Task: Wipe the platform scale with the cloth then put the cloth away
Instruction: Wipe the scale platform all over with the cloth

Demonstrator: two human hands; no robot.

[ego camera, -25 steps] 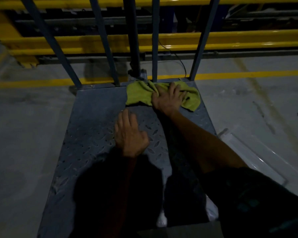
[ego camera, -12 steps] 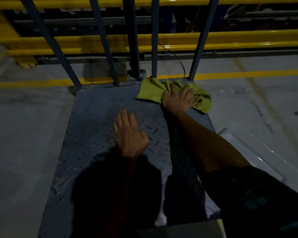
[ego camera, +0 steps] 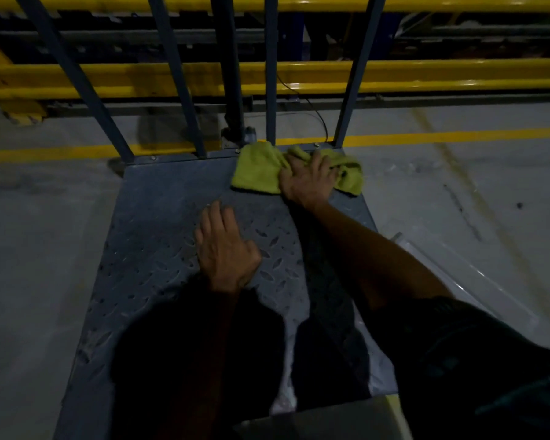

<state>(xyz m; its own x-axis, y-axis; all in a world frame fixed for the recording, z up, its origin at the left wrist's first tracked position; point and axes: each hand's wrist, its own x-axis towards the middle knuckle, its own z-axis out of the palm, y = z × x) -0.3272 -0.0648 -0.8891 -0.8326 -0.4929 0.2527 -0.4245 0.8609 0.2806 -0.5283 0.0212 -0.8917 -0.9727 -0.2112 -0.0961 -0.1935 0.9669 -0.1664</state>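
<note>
Pressing down flat, the right hand (ego camera: pixel 307 179) lies on top of the green cloth (ego camera: pixel 258 173). Its fingers are spread out over the cloth, not curled around it. The cloth is bunched up under the palm and sticks out on both sides of the hand. It sits at the far right corner of the platform scale (ego camera: pixel 159 223), right by the back edge.

The left hand (ego camera: pixel 224 249) is flat too, palm down, with its fingers together. It rests on the bare metal near the middle of the scale and holds nothing. The two hands are apart, with grey bumpy metal between them.

The scale top is a dark grey plate with little raised marks all over it. Blue bars (ego camera: pixel 185 90) stand up from its back edge. The cloth is just beside the bottom of one of them.

Around the scale is a pale grey floor (ego camera: pixel 29 249) with a yellow line (ego camera: pixel 458 138) painted across it. Behind that run long yellow rails (ego camera: pixel 426 74). The person's dark sleeve (ego camera: pixel 477 360) fills the near right corner.
</note>
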